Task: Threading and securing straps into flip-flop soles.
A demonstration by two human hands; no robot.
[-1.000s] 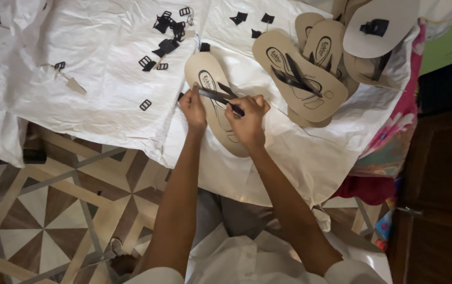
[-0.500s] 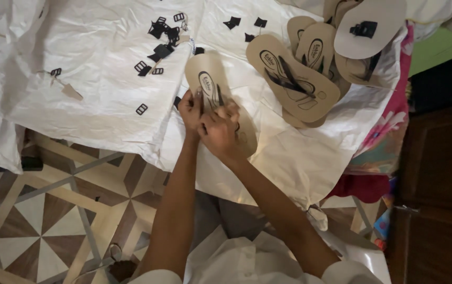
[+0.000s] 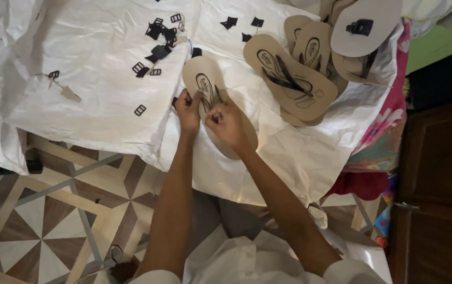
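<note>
A tan flip-flop sole (image 3: 203, 73) with a black strap lies on a white plastic sheet (image 3: 94, 79). My left hand (image 3: 188, 109) grips the sole's left edge, fingers curled at the strap. My right hand (image 3: 227, 123) rests on the sole's middle and pinches the black strap (image 3: 213, 100) against it. The sole's lower half is hidden under my right hand.
A pile of finished tan flip-flops (image 3: 310, 58) lies at the upper right. Several small black buckles and strap pieces (image 3: 157, 44) are scattered above my hands. A patterned tile floor (image 3: 57, 210) lies below the sheet. A dark wooden door (image 3: 439, 184) stands at the right.
My right hand has slid from the sole's right side onto its middle, close beside my left hand. The strap, which lay across the sole, now sits under my fingers.
</note>
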